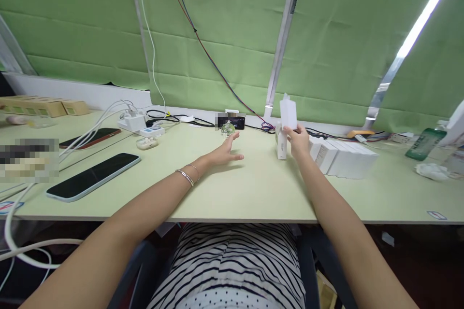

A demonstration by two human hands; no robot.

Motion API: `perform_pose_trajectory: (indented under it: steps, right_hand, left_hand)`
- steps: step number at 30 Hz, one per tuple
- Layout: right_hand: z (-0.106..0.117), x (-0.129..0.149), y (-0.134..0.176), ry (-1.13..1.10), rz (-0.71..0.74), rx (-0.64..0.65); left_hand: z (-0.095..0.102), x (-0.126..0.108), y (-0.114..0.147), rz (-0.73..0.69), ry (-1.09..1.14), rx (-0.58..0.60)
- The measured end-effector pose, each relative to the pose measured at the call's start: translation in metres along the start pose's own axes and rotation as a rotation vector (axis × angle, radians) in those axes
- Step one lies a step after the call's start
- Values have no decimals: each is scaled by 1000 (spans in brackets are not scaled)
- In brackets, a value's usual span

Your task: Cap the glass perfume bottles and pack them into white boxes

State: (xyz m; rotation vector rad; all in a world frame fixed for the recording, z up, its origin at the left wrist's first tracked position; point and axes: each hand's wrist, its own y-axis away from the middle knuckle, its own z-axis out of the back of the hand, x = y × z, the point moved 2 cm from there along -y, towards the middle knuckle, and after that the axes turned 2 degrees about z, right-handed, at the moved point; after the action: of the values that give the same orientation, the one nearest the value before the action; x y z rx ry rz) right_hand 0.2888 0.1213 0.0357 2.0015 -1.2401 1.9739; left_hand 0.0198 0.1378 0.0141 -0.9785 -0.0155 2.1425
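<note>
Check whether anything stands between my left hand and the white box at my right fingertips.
Nothing visible does: pale tabletop shows between your left hand and that white box. The other white boxes lie beyond your right hand.

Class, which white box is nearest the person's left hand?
The box just left of the right hand. It is apart from the row of boxes on that hand's other side, all farther from the left hand.

Pale table before creased green sheeting, slanting grey bars, bright strip of light at right
</note>
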Motion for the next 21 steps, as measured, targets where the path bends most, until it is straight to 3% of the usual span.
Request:
perform_pose_trajectory:
  steps: [4,7,10,15,21]
  right_hand:
    - [-27,-6,24,-18,-122,277]
    - [-41,-9,38,35,-136,365]
    - [-42,-11,38,88,-66,288]
    - [-23,-32,19,236,-41,101]
    - [-22,-58,12,172,-89,107]
  left_hand:
    - [-11,5,-5,90,138,51]
    - [-18,10,-9,159,147,57]
    - [-18,15,-10,217,110,32]
    - [-14,20,-9,284,0,32]
    - [-15,20,-9,304,-126,57]
